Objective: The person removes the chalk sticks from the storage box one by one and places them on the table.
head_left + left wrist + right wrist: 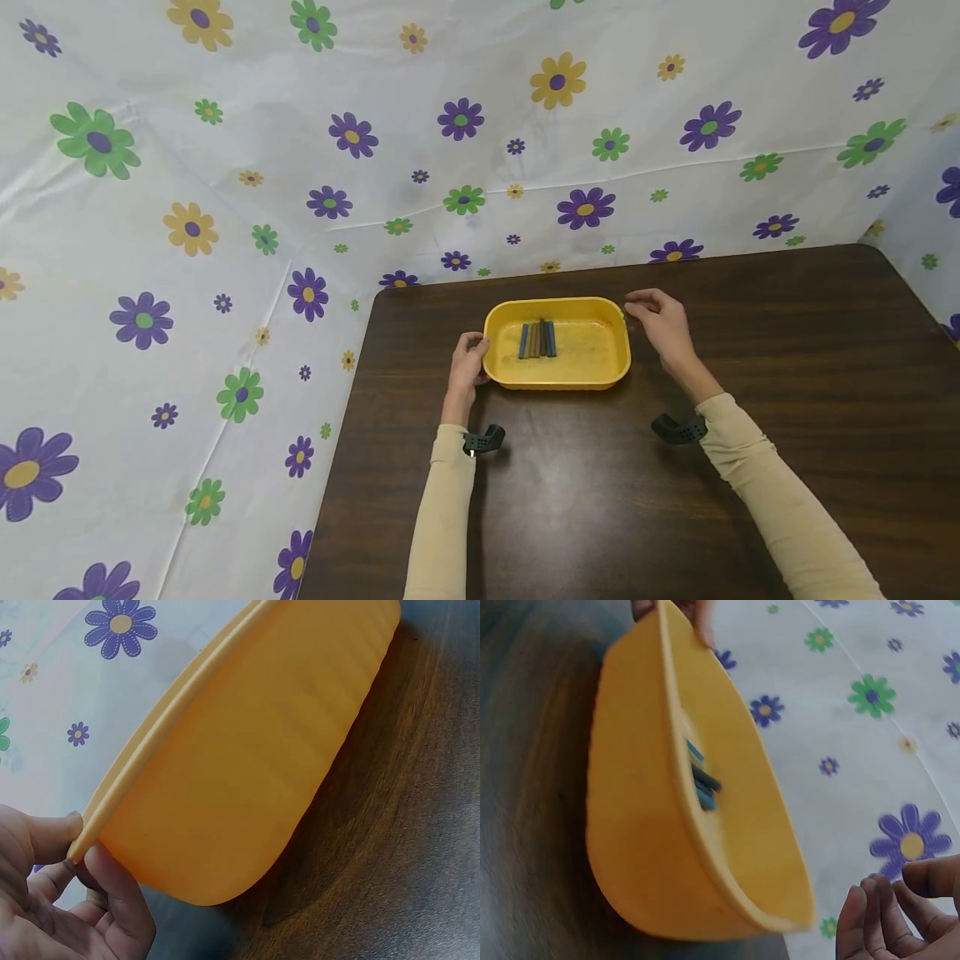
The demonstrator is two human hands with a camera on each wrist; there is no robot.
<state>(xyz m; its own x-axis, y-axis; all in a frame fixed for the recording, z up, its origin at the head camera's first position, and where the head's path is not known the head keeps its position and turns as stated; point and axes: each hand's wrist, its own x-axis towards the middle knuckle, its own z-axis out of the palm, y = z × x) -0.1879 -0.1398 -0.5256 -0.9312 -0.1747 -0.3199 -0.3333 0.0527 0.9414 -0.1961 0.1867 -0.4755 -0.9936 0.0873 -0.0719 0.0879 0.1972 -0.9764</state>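
A yellow plastic tub (pixel 555 386) with rounded corners stands near the table's far edge. Several short sticks, blue, brown and dark green, lie side by side in its left half; a dark stick (pixel 705 778) also shows over the rim in the right wrist view. At the left end, my left hand (pixel 467 365) pinches the tub's rim (pixel 161 727) between thumb and fingers. My right hand (pixel 666 329) hovers just beyond the right end, its fingers (pixel 881 907) loosely bent and apart from the tub, with nothing in them.
The dark brown wooden table (pixel 585 483) carries the tub. A white cloth (pixel 420 83) with purple, green and yellow flowers hangs behind the table and along its left side. Each wrist wears a black band (pixel 486 439), below long cream sleeves (pixel 442 517).
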